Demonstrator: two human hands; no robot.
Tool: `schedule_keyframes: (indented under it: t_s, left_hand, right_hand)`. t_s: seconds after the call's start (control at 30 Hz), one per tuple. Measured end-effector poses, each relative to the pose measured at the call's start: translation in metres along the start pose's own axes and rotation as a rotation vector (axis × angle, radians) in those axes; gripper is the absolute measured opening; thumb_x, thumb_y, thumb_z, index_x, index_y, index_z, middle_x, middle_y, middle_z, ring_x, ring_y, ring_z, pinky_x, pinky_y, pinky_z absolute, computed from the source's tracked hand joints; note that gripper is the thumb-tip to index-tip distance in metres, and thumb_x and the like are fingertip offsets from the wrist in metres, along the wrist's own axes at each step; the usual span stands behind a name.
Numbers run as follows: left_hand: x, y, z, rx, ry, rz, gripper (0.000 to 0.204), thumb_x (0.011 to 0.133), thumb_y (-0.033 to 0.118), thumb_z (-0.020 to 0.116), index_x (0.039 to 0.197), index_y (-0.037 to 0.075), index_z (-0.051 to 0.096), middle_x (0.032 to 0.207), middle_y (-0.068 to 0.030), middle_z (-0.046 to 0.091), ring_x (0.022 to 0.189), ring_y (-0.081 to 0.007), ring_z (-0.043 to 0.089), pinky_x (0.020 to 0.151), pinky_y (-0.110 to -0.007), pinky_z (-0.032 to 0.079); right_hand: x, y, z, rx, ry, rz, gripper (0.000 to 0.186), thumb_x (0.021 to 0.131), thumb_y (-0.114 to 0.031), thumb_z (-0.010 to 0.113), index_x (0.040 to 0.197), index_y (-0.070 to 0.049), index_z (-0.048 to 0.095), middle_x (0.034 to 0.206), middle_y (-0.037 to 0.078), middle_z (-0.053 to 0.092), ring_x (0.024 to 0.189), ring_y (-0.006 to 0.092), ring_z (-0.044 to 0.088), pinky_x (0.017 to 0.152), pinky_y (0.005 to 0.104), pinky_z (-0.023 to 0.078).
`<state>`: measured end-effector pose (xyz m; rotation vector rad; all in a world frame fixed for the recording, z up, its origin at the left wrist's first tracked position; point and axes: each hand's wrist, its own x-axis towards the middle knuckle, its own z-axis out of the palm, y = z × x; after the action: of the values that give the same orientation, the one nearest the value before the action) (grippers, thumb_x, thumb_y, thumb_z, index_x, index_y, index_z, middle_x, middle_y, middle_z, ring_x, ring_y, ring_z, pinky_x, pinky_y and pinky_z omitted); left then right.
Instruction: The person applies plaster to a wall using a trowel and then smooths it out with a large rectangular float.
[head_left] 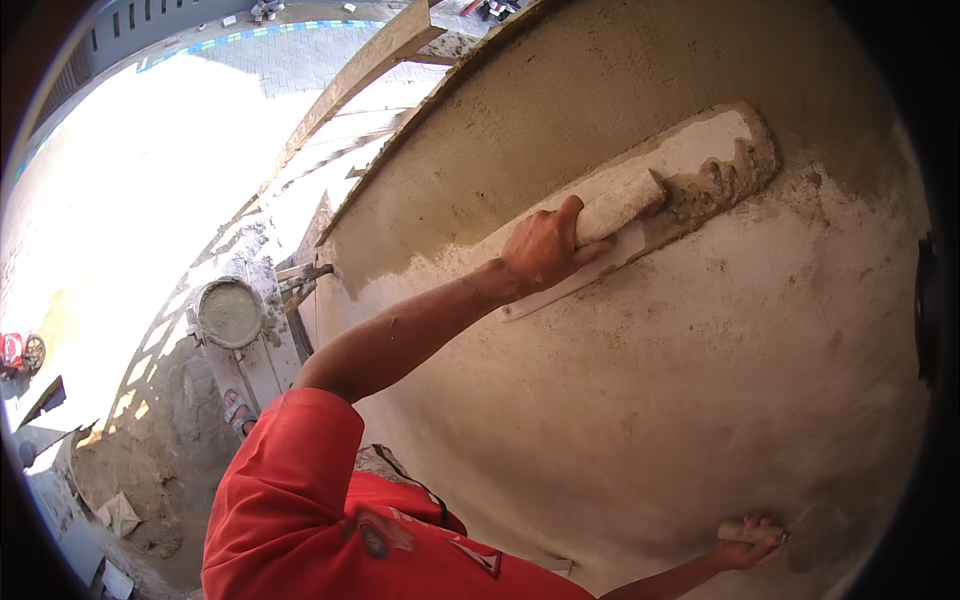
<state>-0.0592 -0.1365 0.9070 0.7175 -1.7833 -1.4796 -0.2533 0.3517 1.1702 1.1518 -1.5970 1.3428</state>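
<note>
My left hand (545, 245) grips the thick handle of a long plastering float (716, 150), which lies flat against the wall (700, 370). Wet grey mortar clings to the float's right end and lower edge. Darker plaster coats the wall above the float, with paler, patchy surface below. At the lower right my right hand (746, 550), its fingers wrapped round, holds the wooden handle of a small tool (742, 532) close to the wall; its blade is hard to make out.
A plank scaffold (245, 376) runs at left, carrying a bucket of grey mix (230, 313) and my sandalled foot (238, 410). Timber rails (355, 85) stand beyond the wall's edge. A sunlit yard lies below, with a red wheeled vehicle (14, 350) and a distant person (267, 8).
</note>
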Motion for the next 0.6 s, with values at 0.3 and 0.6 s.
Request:
schedule_keyframes:
  t_s: [0.3,0.6]
  left_hand:
    - [-0.072,-0.135,0.075,0.011,0.078,0.024,0.058,0.083,0.044,0.072,0.116,0.003,0.047,0.08,-0.0225,0.066,0.08,-0.044,0.065,0.07,-0.051,0.051]
    - [-0.01,-0.038,0.014,0.047,0.106,0.167,0.057,0.087,0.051,0.068,0.106,0.0,0.048,0.07,-0.0192,0.063,0.062,-0.0316,0.065,0.057,-0.043,0.051]
  right_hand:
    - [0.001,-0.016,0.026,-0.049,0.001,0.046,0.049,0.094,-0.047,0.056,0.108,-0.001,0.05,0.088,0.008,0.052,0.068,0.0176,0.05,0.06,0.0317,0.045]
    - [-0.002,-0.023,0.024,-0.132,-0.013,0.063,0.056,0.095,-0.044,0.054,0.126,0.002,0.049,0.087,0.009,0.053,0.068,0.0183,0.051,0.061,0.032,0.044]
